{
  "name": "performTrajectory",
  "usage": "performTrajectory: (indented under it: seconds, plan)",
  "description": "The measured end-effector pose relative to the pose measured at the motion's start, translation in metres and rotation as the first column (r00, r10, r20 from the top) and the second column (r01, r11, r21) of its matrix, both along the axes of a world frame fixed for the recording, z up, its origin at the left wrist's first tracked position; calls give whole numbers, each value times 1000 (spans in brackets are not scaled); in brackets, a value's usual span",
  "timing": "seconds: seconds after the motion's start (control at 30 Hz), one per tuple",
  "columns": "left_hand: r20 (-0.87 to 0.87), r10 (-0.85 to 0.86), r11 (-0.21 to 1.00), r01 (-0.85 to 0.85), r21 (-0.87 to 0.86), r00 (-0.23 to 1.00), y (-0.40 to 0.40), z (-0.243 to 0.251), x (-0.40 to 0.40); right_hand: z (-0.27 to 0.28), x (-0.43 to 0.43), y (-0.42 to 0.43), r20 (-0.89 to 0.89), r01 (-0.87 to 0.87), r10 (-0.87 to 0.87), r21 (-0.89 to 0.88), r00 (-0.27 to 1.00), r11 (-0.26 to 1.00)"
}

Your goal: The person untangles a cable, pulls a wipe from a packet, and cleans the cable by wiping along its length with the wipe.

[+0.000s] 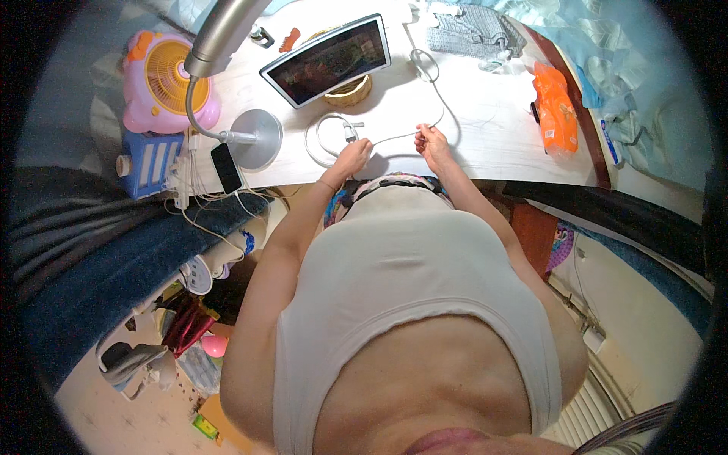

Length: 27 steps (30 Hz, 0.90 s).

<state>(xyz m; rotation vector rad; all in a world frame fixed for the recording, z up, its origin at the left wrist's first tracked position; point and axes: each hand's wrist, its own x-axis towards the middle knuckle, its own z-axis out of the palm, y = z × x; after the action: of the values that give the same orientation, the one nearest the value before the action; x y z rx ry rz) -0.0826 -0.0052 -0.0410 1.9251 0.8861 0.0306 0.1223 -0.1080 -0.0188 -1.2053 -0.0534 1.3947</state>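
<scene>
A thin pale cable [395, 136] runs between my two hands above the white tabletop. My left hand [355, 156] is closed on it at the left. Beside that hand lies a loose coil of cable [307, 136], with a small plug or connector [350, 134] inside it. My right hand [433, 148] pinches the cable between thumb and fingers. From there the cable goes back to a small loop [425, 64] on the table. Behind my left hand, a tablet [330, 60] with a white frame leans on a wicker basket [350, 94].
A desk lamp's round base [267, 139], a phone [226, 168], a pink fan-like device [139, 111] and a blue carton [145, 168] crowd the left. An orange plastic package [554, 108] lies right; grey knitted fabric [466, 31] and an orange comb [290, 40] lie farther back.
</scene>
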Motion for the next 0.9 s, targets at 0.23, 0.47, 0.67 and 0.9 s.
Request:
performTrajectory:
  seconds: [0.23, 0.47, 0.67, 0.9]
  plan:
    - [104, -98, 993, 90, 79, 990, -14, 17, 53, 7, -13, 1, 9, -180, 181, -46, 983, 983]
    - [60, -111, 993, 109, 37, 992, 7, 21, 33, -2, 0, -8, 1, -15, 15, -63, 1000, 998]
    - [-6, -13, 1000, 13, 19, 1000, 3, -4, -14, -9, 12, -3, 1, 100, -100, -52, 995, 994]
    - [87, -53, 998, 50, 42, 995, -9, 28, 53, 0, -23, 8, 44, -234, 235, -22, 971, 972]
